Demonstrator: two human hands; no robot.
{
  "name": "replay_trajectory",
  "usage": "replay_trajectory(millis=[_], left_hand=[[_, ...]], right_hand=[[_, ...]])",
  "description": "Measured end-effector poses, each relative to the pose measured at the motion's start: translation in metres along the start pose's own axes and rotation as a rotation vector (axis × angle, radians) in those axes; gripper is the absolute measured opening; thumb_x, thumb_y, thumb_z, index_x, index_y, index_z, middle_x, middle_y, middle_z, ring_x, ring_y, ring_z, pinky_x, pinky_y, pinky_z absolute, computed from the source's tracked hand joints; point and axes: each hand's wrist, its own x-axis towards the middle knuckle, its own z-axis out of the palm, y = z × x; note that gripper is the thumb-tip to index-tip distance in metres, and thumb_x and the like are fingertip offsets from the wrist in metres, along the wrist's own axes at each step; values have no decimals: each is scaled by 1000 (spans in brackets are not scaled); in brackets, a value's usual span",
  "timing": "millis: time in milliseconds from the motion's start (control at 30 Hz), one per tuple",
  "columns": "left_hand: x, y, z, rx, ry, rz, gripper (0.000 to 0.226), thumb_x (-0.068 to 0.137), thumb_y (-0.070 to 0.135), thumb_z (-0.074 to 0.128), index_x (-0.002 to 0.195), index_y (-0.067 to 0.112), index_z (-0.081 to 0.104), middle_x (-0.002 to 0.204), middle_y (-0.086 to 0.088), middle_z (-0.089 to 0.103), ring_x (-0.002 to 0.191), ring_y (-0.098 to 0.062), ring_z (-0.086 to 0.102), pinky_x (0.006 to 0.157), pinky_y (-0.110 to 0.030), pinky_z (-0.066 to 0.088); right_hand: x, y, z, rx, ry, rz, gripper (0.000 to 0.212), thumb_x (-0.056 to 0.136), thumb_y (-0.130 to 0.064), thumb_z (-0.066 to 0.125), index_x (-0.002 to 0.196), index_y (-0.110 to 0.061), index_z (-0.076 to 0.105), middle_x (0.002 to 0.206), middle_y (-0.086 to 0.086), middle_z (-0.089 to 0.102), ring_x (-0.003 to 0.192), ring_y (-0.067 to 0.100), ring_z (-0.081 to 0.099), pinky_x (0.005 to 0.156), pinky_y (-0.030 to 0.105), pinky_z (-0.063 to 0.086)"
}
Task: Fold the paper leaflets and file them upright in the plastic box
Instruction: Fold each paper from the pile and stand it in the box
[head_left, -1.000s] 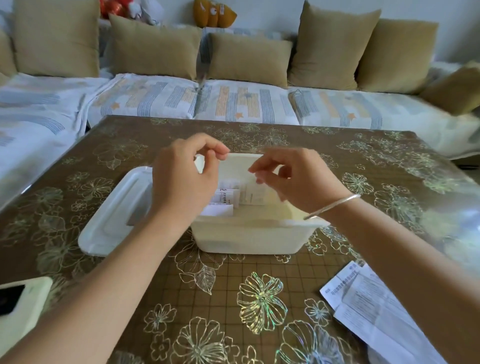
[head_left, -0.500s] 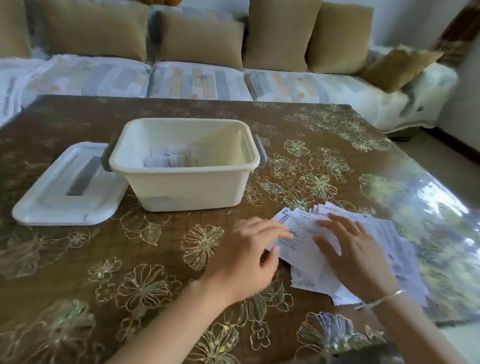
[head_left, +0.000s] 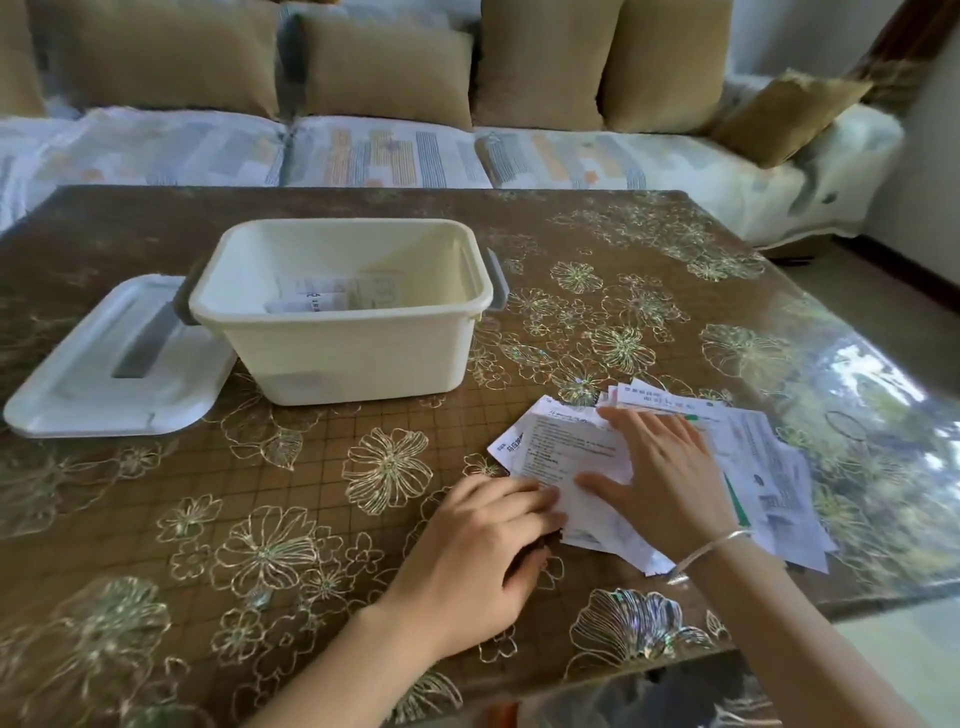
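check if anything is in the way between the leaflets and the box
Nothing visible is. Only bare table lies between the leaflets and the box, whose top is open; its lid lies off to its left. The left hand and the right hand both rest on the leaflets.

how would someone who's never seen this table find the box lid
On the brown flowered table, find the cream plastic box near the middle. The lid lies flat beside it, on the left in the head view. Unlike the printed leaflets at right, it is a white rounded rectangle with a grey strip down its centre.
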Motion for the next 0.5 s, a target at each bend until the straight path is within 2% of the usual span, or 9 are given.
replay_trajectory(millis=[100,167,233,300,333,433,500], left_hand=[[-5,1,0,4,14,-15,35,90,34,52,122,31,65,133,18,57,129,-3,43,109,-28,29],[-8,0,-2,-18,32,-31,33,91,33,53,121,32,65,132,18,57,128,-2,43,109,-28,30],[-11,-1,-5,-23,52,-31,31,90,31,54,119,31,66,131,19,58,127,-1,44,108,-26,29],[-14,-2,-8,-29,80,-34,30,89,29,55,116,31,67,128,19,60,125,2,44,108,-25,29],[-16,-4,-9,-44,99,-44,30,88,28,55,115,30,68,126,20,61,124,4,45,108,-25,30],[-20,-9,-19,-162,182,-152,33,89,27,57,121,28,64,124,20,62,118,7,51,106,-30,41],[-18,-13,-33,-260,291,-272,44,87,23,62,130,22,56,130,13,59,112,4,58,95,-25,51]], right_hand=[[1,-7,5,54,120,-68,64,67,-41,80,123,-21,55,106,-3,66,103,25,56,97,40,39],[3,-16,1,271,139,-23,60,70,-30,81,122,-20,54,100,-6,62,93,19,56,82,32,43],[5,-23,-4,551,63,96,60,73,-26,80,124,-22,50,99,-6,62,83,17,60,73,32,51],[8,-26,-5,734,-10,201,61,76,-25,78,128,-23,46,96,-2,66,79,16,65,68,34,57],[9,-27,-6,768,-24,223,61,77,-24,77,129,-23,46,96,-1,68,80,13,66,66,31,57],[13,-37,-8,757,-1,190,49,77,-19,77,122,-20,56,94,-6,69,79,6,65,64,24,58],[14,-51,-14,835,71,141,37,76,-15,77,109,-22,62,90,-14,67,78,3,65,69,23,58]])
